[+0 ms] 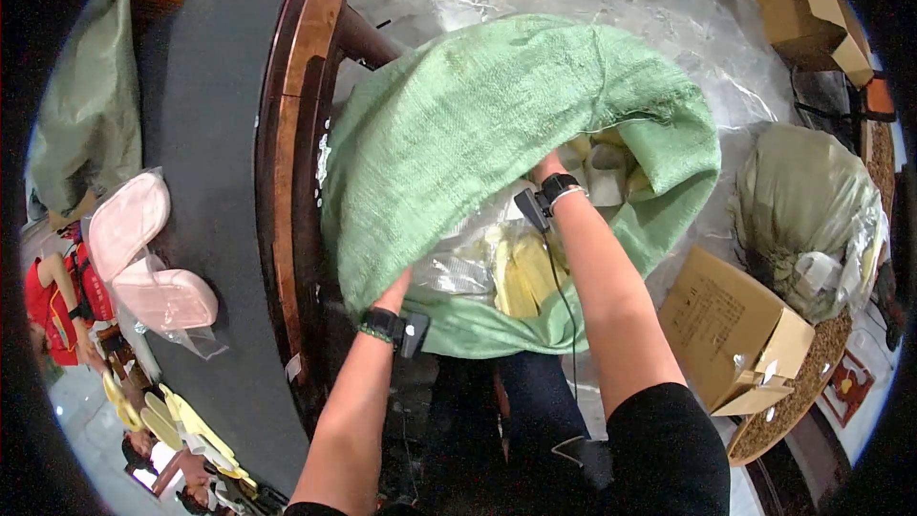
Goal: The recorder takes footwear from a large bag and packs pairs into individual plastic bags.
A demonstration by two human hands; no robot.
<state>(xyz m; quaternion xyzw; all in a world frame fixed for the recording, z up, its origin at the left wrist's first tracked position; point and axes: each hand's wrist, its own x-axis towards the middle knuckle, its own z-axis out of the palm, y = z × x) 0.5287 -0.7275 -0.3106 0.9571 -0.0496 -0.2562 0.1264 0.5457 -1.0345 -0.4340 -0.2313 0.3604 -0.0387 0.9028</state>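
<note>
In front of me stands a large green woven sack, its wide mouth gaping toward me. My left hand reaches in under the sack's left rim, and the cloth covers its fingers. Deeper inside, at the far side of the mouth, is my right hand; its fingers are hidden behind the fold of the sack. Within the sack lie yellow slipper-like pieces in clear plastic. Pale, rounded slipper-like pieces sit just right of my right hand.
A dark-topped table with a wooden edge runs along the left, bearing pink slippers in plastic. At right are an opened cardboard box and a stuffed greenish bag. Another person in red is at far left.
</note>
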